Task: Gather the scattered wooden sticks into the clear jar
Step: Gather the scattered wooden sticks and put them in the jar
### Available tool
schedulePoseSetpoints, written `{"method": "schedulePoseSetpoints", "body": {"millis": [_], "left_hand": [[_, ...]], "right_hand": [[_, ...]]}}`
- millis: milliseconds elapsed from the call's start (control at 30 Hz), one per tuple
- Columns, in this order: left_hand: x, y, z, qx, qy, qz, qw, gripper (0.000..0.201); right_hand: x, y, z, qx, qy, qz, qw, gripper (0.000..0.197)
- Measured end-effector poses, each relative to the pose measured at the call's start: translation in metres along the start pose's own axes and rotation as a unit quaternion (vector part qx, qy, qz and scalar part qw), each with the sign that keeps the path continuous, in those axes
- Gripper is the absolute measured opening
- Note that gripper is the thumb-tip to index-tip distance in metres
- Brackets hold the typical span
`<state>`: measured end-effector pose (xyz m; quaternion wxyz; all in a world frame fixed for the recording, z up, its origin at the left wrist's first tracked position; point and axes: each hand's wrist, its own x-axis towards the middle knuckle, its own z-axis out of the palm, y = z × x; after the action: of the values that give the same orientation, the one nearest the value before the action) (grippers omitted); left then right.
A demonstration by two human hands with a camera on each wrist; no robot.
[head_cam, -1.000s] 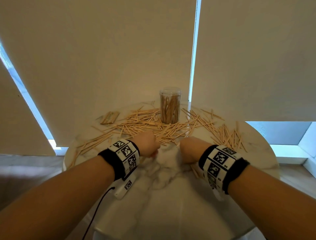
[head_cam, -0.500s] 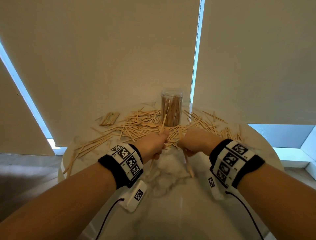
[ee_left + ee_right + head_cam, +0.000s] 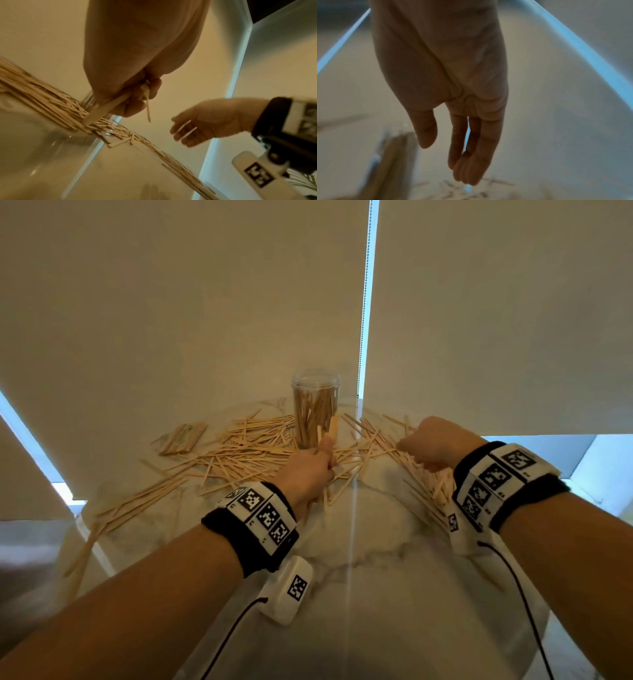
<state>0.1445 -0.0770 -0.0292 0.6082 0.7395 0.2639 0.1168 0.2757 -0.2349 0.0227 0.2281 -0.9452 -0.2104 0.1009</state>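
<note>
The clear jar [image 3: 314, 409] stands upright at the back of the table, partly filled with wooden sticks. Loose sticks [image 3: 246, 453] lie scattered around it on both sides. My left hand [image 3: 310, 470] grips a small bundle of sticks [image 3: 333, 426] just in front of the jar, their tips reaching up against its side. The left wrist view shows my left hand [image 3: 137, 102] curled round that bundle [image 3: 106, 108]. My right hand [image 3: 435, 443] hovers over the sticks right of the jar. Its fingers [image 3: 467, 155] hang straight and hold nothing.
A round marble table [image 3: 359, 594] carries everything. A flat packet of sticks [image 3: 183, 436] lies at the back left. More sticks [image 3: 113, 518] trail towards the left rim. Roller blinds and a bead chain [image 3: 361, 337] hang right behind the jar.
Both hands rose from the near pile holding sticks. My left hand carried its bundle forward to the jar. My right hand swung right, and its fingers now hang straight and empty.
</note>
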Motion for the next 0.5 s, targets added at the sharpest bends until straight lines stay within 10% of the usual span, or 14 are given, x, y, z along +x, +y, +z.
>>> {"method": "schedulePoseSetpoints", "body": {"millis": [300,500], "left_hand": [[0.006,0.008,0.007,-0.184,-0.032,-0.04,0.982,0.039],[0.008,0.007,0.004,-0.192,-0.055,-0.066,0.978,0.036]], "right_hand": [[0.026,0.038,0.005,-0.276,-0.1,0.074,0.953,0.078],[0.03,0.002,0.039,-0.257,-0.102,-0.009,0.961,0.041]]}}
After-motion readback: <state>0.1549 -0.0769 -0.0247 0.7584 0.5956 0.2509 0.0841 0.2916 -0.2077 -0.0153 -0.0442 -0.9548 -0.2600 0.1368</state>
